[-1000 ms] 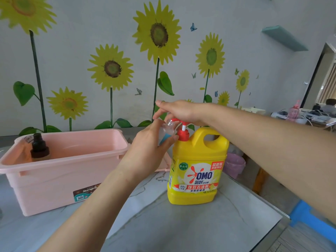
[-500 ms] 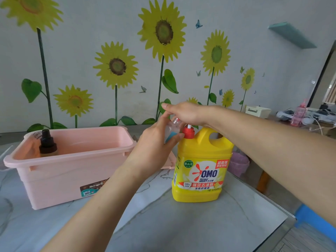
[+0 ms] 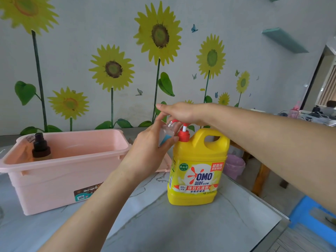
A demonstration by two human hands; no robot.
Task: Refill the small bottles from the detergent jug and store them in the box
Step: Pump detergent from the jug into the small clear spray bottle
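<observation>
A yellow detergent jug [image 3: 198,160] with a red pump [image 3: 183,136] stands on the marble table. My left hand [image 3: 147,153] grips a small clear bottle [image 3: 167,132], tilted with its open neck at the pump's spout; some blue shows low inside it. My right hand [image 3: 180,113] lies flat on top of the pump head, fingers straight, and a short white stem shows below it. To the left stands the pink storage box [image 3: 63,171], open, with a dark-capped small bottle [image 3: 41,146] upright in its left end.
The box's pink lid [image 3: 166,164] lies flat behind my left hand. The table's edge [image 3: 272,213] runs diagonally at the right, with a pink bin [image 3: 234,165] and a blue stool [image 3: 312,215] on the floor beyond. A sunflower wall backs the table.
The pump head dipped under my right hand half a second ago and now stands higher, with more white stem showing. My left hand keeps the small bottle at the spout. The view shifted slightly.
</observation>
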